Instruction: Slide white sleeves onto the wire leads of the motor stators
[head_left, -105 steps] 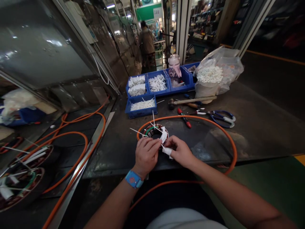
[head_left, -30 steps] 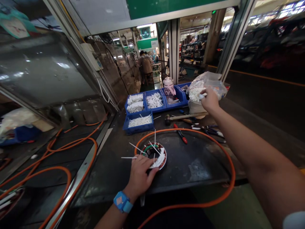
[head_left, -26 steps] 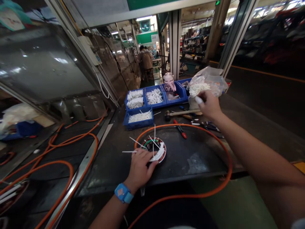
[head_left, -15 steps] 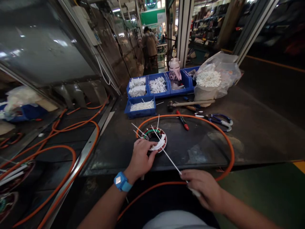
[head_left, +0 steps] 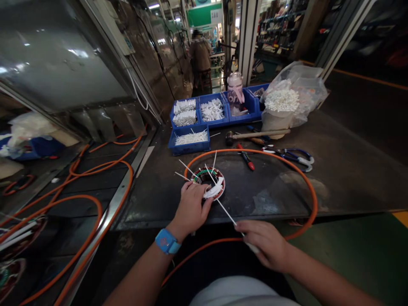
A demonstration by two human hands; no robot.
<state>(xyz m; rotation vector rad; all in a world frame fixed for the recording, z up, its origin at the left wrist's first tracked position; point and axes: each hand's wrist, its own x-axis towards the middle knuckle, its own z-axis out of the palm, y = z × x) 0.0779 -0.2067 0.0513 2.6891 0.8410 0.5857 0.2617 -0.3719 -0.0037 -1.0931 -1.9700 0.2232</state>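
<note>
While the wound stator ring (head_left: 208, 182) lies flat on the dark surface (head_left: 334, 178) near its front edge, it is pinned there by the left hand (head_left: 190, 208), whose fingers are spread and pressed on its near rim and on the white sleeving, not closed round anything. In the head view, the one view given, a thin white tie (head_left: 223, 208) is seen running taut from the ring down to the right hand (head_left: 266, 246), which is clenched on its free end just off the surface's edge; a short white tube seems also to be held in that hand, though this cannot be told for certain. Other white ties stand up from the ring. An orange cable (head_left: 306, 182) loops around the ring. Behind it lie a red screwdriver (head_left: 246, 157), a mallet (head_left: 255, 135), blue scissors (head_left: 295, 155), blue bins (head_left: 204, 117) and a bag of white tubes (head_left: 282, 102).

If the tie is drawn too hard, the ring may be dragged off the edge, or the winding may be nicked; a slack left hand would cause it.
</note>
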